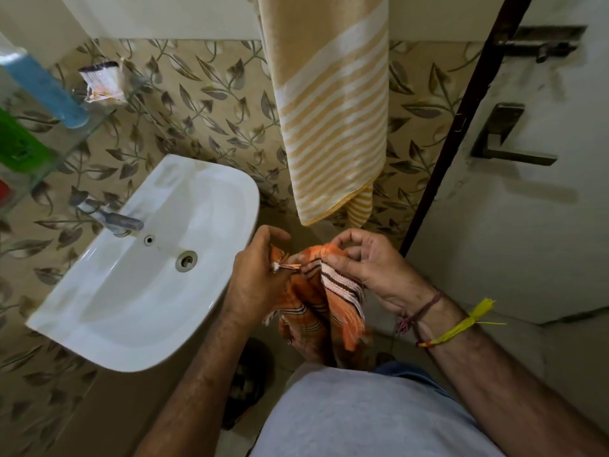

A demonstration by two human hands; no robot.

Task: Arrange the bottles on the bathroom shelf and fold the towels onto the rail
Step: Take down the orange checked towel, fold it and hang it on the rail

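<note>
An orange towel (pixel 313 311) with brown and white stripes and a fringe hangs bunched between my hands, in front of my waist. My left hand (pixel 260 275) grips its left edge, fringe sticking out between the fingers. My right hand (pixel 365 262) pinches the striped end with thumb and fingers. Above them a yellow-and-white striped towel (pixel 333 107) hangs down the wall; its rail is out of view. On the glass shelf (pixel 99 123) at the left stand a blue bottle (pixel 46 87) and a green bottle (pixel 16 140), with something red (pixel 5 192) at the frame edge.
A white washbasin (pixel 141 268) with a metal tap (pixel 112 219) juts out left of my hands. A small packet (pixel 103 82) lies on the shelf's far end. A door with a handle (pixel 507 140) and bolt (pixel 543 44) is on the right.
</note>
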